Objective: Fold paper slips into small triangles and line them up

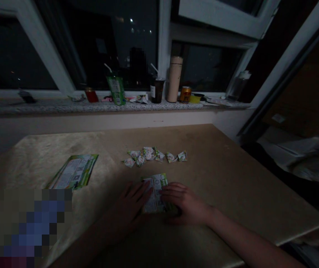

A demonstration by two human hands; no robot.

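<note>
- Two bare hands flank a small green-and-white packet [156,195] on a cloth-covered counter [209,160], which lies between them, directly in front of the person.
- The left hand [131,201] lies open and flat, its fingers spread and angled forward and right, the tips over the packet's left edge.
- The right hand [187,203] reaches in from the other side, fingers close together, nearly straight and pointing left across the packet's right edge, thumb held apart below them. Neither is closed around anything.
- The packet's long axis appears to run away from the person, though dim light and the covering fingers make that hard to confirm; its printed face is up.
- Neither hand is clearly nearer: each overlaps its own side, leaving a strip of print bare between the fingertips.
- Beyond the packet, just past its far edge, a loose row of wrapped sweets [149,153] runs left to right, with a pair set off at the right end.
- Well to the left, nearer the left hand than the right, a second packet [78,171] lies slanted, its far end toward the right.
</note>
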